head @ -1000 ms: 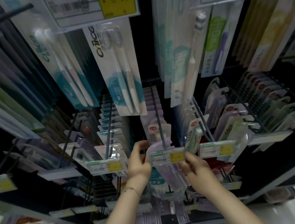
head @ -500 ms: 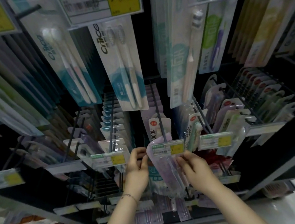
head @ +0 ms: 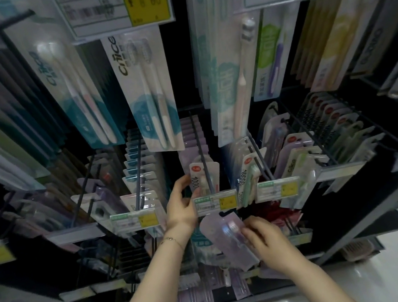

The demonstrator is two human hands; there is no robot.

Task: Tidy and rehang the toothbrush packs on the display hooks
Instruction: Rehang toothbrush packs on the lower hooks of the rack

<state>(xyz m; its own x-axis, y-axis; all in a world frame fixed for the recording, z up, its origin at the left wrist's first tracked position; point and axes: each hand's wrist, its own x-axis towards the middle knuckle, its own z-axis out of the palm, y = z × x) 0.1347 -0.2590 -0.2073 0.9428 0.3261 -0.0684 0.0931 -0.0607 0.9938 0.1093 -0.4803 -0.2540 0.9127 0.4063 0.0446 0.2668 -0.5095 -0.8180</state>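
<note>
My right hand (head: 264, 239) grips a pale purple toothbrush pack (head: 228, 239) off the hook, below the centre price tag (head: 215, 203). My left hand (head: 181, 207) reaches up beside that tag, fingers touching the front pack with a red sticker and "1000" print (head: 201, 177) hanging on the centre display hook (head: 200, 148). More purple packs hang behind it on the same hook.
Neighbouring hooks carry rows of packs, with tags at left (head: 135, 220) and right (head: 276, 189). Tall Cnice toothbrush packs (head: 147, 90) hang from the upper row, close overhead. Lower hooks and a glossy white floor (head: 374, 274) lie below.
The purple pack has come off the centre hook and dropped below the tag in my right hand. My left hand rose to the front pack on the hook.
</note>
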